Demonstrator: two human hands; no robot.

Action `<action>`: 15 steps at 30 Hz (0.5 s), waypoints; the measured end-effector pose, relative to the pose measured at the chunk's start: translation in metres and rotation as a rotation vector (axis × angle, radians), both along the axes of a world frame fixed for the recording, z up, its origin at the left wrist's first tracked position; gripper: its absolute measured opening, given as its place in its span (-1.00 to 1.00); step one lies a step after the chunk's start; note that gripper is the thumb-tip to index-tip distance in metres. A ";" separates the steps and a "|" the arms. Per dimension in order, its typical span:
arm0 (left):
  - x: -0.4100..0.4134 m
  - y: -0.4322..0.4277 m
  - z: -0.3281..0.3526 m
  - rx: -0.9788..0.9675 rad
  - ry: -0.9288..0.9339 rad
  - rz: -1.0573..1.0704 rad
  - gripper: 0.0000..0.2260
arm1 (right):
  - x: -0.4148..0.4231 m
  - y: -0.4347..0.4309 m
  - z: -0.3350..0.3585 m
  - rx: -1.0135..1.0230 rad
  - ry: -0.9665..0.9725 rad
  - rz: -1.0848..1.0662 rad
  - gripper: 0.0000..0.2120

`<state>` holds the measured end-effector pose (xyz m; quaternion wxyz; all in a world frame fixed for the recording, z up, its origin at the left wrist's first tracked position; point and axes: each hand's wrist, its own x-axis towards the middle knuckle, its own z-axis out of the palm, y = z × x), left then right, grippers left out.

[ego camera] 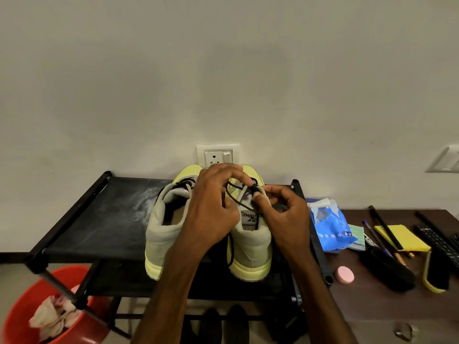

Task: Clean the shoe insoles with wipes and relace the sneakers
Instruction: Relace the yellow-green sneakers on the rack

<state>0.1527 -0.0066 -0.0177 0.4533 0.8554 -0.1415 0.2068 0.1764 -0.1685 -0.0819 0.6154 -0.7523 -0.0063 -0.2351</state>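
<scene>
Now your left hand [213, 209] and right hand [283, 217] have fingers [259, 198] pinching the black lace [232, 194] above the sneaker [250, 247] on the shoe rack [99, 219]; pull both ends evenly; seat the knot snugly.

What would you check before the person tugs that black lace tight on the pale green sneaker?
1. Right hand pinches the thin black shoelace: ok.
2. Left hand has its fingers curled round the same lace: ok.
3. Pale green suede sneaker with yellow sole, the one being laced, stands upright on the black fabric shoe rack: ok.
4. Lace tail kept clear: not ok, it dangles down beside the heel and might snag.
5. Insole back inside: cannot tell, the opening is shadowed.
6. Neighbouring matching sneaker fully laced: cannot tell, the left hand covers part of it.
</scene>
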 end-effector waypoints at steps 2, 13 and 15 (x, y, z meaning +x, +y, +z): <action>0.001 -0.001 -0.004 0.190 0.006 -0.053 -0.52 | 0.000 -0.001 0.000 -0.007 -0.004 0.004 -0.86; 0.007 0.010 -0.004 0.182 -0.018 -0.019 -0.84 | -0.001 -0.005 0.001 0.020 0.030 0.090 -0.68; 0.005 0.007 0.004 -0.054 -0.041 -0.029 -0.83 | 0.000 -0.007 0.000 0.043 0.041 0.107 -0.68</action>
